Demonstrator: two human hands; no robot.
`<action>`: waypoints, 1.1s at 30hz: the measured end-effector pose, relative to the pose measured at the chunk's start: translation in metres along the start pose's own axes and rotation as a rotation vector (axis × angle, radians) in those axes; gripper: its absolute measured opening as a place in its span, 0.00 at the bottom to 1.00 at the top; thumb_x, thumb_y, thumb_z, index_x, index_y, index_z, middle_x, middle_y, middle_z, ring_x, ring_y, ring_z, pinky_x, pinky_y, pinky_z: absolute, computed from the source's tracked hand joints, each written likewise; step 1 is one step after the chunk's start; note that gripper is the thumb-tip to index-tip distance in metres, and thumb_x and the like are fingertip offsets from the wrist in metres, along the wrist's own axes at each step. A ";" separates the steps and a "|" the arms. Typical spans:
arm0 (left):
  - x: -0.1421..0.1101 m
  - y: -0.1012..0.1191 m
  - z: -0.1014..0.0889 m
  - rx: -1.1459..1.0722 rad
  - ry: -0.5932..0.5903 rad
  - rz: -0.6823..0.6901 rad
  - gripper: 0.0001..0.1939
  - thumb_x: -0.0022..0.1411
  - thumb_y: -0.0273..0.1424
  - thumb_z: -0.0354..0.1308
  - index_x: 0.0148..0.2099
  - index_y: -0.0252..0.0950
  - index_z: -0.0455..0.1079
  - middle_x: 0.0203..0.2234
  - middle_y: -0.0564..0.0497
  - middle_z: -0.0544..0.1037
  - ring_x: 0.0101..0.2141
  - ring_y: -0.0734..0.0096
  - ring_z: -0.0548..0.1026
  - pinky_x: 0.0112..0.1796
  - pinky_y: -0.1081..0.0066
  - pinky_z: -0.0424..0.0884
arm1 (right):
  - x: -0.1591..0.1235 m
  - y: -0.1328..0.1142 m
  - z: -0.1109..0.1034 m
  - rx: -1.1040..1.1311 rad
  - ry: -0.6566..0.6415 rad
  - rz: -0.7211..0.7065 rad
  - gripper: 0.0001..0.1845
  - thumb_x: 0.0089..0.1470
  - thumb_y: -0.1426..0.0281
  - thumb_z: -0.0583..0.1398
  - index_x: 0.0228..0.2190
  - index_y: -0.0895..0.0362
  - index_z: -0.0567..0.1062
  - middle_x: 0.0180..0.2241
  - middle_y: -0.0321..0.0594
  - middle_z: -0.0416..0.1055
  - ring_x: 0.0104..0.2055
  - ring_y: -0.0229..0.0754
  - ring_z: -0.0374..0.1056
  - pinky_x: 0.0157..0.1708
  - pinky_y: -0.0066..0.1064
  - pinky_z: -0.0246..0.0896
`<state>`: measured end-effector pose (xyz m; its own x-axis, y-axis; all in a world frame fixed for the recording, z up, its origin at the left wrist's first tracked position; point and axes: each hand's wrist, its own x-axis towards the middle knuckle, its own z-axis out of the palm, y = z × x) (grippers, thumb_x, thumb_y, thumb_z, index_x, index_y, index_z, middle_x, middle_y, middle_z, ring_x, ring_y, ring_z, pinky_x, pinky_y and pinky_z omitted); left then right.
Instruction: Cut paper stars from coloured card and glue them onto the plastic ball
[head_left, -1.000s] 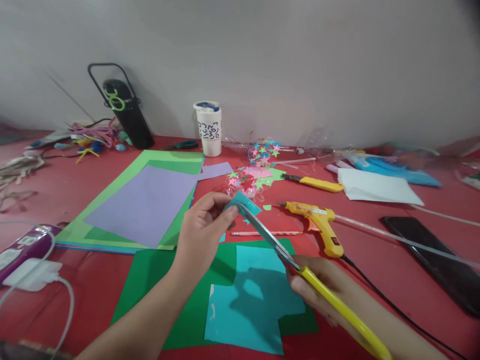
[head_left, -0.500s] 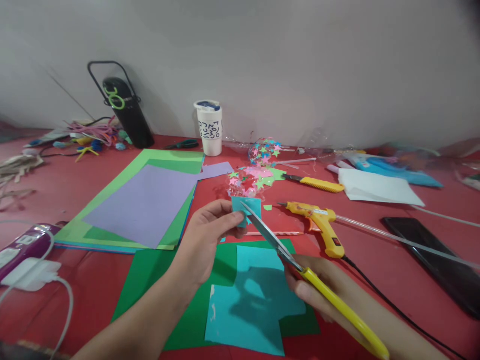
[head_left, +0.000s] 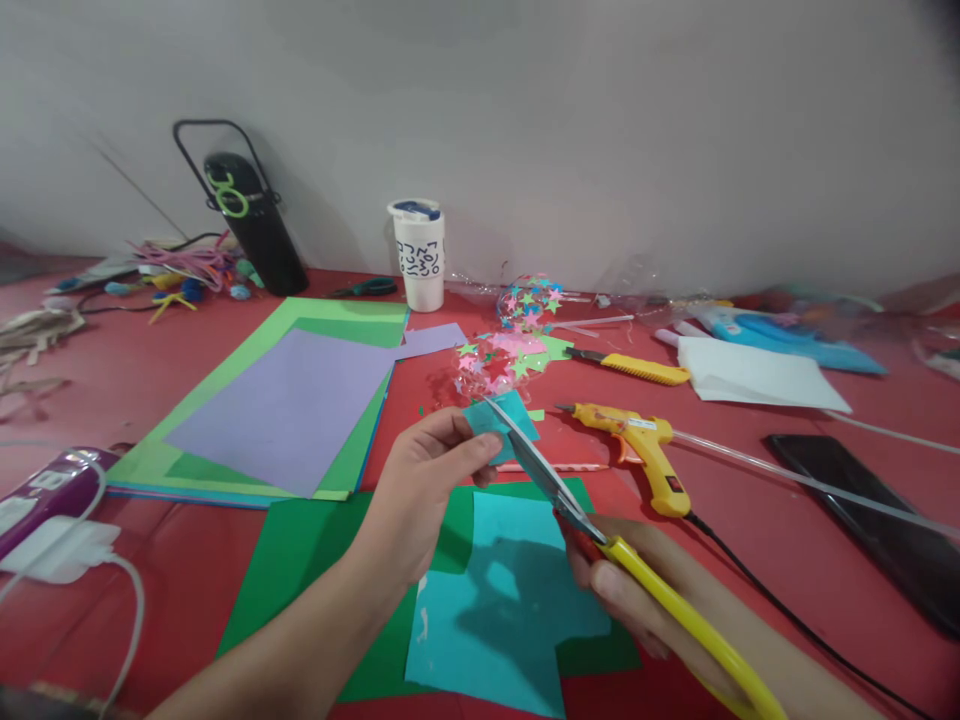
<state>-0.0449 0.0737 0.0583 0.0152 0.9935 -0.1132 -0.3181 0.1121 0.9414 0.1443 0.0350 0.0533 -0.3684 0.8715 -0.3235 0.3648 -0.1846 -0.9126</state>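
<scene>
My left hand [head_left: 439, 470] pinches a small piece of blue paper [head_left: 517, 412] between thumb and fingers. My right hand [head_left: 630, 570] grips yellow-handled scissors [head_left: 551, 480], whose blades lie across that small piece, close to the left thumb. Whether the blades are fully closed is hard to make out. Below the hands, a larger blue sheet [head_left: 502, 620] with a notched outline rests on a dark green sheet [head_left: 300, 590]; shadows of the hands fall on it. Just behind the small piece sit clear bags of coloured paper stars [head_left: 499, 362].
A yellow glue gun [head_left: 637, 440], a yellow cutter knife [head_left: 637, 368] and a black phone [head_left: 862, 520] lie to the right. Purple paper [head_left: 292, 410] on green sheets is at left, near a purple power strip [head_left: 52, 490]. A white cup [head_left: 421, 260] and black bottle [head_left: 262, 235] stand behind.
The small blue piece has turned and tilted down to the right in my left hand. The scissor blades have shifted slightly along with it, still across the paper.
</scene>
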 end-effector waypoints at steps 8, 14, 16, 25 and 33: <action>0.001 -0.002 0.000 -0.073 -0.017 -0.005 0.06 0.51 0.28 0.63 0.24 0.35 0.70 0.17 0.58 0.70 0.21 0.81 0.67 0.26 0.78 0.63 | 0.004 0.010 0.002 0.010 -0.040 -0.006 0.31 0.47 0.37 0.51 0.23 0.53 0.60 0.14 0.26 0.53 0.14 0.33 0.47 0.14 0.26 0.41; 0.002 -0.003 0.001 -0.086 -0.017 -0.008 0.06 0.52 0.27 0.62 0.24 0.35 0.70 0.18 0.58 0.70 0.21 0.82 0.68 0.26 0.79 0.63 | 0.002 0.007 0.003 -0.007 -0.029 -0.011 0.31 0.47 0.37 0.50 0.23 0.53 0.60 0.13 0.26 0.52 0.14 0.33 0.46 0.14 0.27 0.43; 0.002 -0.003 0.001 -0.086 -0.018 -0.009 0.06 0.52 0.28 0.62 0.24 0.35 0.70 0.17 0.58 0.70 0.21 0.81 0.68 0.26 0.79 0.63 | 0.003 0.007 0.003 -0.009 -0.030 -0.006 0.31 0.47 0.37 0.50 0.23 0.52 0.59 0.12 0.25 0.51 0.14 0.33 0.46 0.14 0.26 0.42; 0.001 -0.003 0.001 -0.097 -0.017 -0.011 0.06 0.51 0.27 0.63 0.24 0.35 0.70 0.18 0.57 0.71 0.21 0.81 0.68 0.26 0.79 0.63 | 0.006 0.015 0.002 0.034 -0.074 0.017 0.29 0.48 0.39 0.52 0.22 0.52 0.55 0.12 0.24 0.47 0.13 0.31 0.41 0.13 0.27 0.35; 0.001 -0.003 0.001 -0.119 -0.016 -0.020 0.06 0.51 0.27 0.63 0.24 0.35 0.70 0.18 0.58 0.71 0.21 0.82 0.68 0.26 0.79 0.64 | 0.014 0.023 0.000 0.042 -0.162 -0.026 0.30 0.49 0.38 0.50 0.21 0.52 0.54 0.10 0.22 0.46 0.10 0.29 0.40 0.10 0.26 0.33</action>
<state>-0.0432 0.0740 0.0559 0.0371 0.9914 -0.1255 -0.4282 0.1293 0.8944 0.1471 0.0432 0.0275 -0.5120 0.7920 -0.3325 0.3180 -0.1848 -0.9299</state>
